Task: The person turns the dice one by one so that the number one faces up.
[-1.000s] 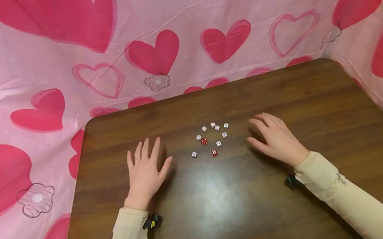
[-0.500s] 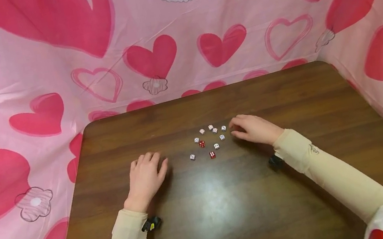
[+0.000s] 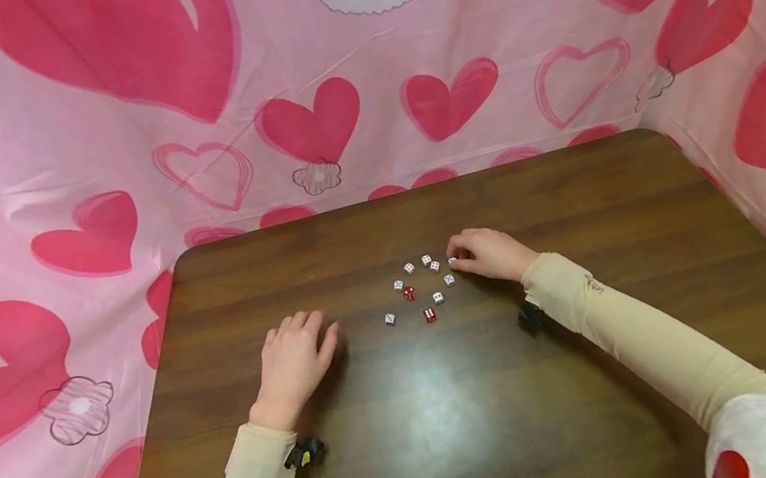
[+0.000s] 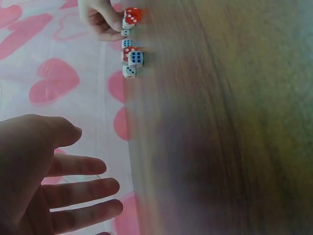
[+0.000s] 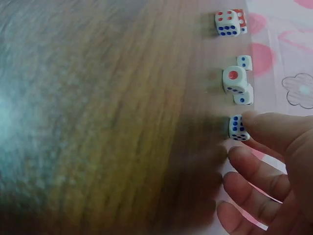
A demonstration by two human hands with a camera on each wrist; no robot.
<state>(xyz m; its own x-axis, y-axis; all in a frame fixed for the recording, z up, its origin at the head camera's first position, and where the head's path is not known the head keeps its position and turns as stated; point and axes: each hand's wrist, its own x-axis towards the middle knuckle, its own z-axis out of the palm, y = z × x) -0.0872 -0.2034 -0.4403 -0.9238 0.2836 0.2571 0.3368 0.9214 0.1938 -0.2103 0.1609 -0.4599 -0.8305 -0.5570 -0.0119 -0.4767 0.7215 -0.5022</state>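
Several white dice and two red dice lie loosely grouped on the brown table (image 3: 431, 434). At the right end of the group, my right hand (image 3: 492, 253) pinches a white die (image 5: 237, 128) between thumb and index finger, its other fingers loosely bent. In the head view the fingers cover most of that die. One red die (image 3: 429, 315) sits at the near side; the other red die (image 3: 410, 293) is farther back, beside a white die (image 3: 398, 285). Left of the group, my left hand (image 3: 296, 363) is relaxed and holds nothing. The closest die to it is a lone white die (image 3: 391, 320).
A pink cloth (image 3: 202, 66) printed with hearts hangs behind the table and along both sides. Small dark devices, one on the left wrist (image 3: 305, 453) and one on the right wrist (image 3: 530, 317), sit under the cuffs.
My right hand has moved left to the rightmost white die and taken it between thumb and index finger. My left hand's fingers have relaxed from spread to slightly bent. The other dice stay put.
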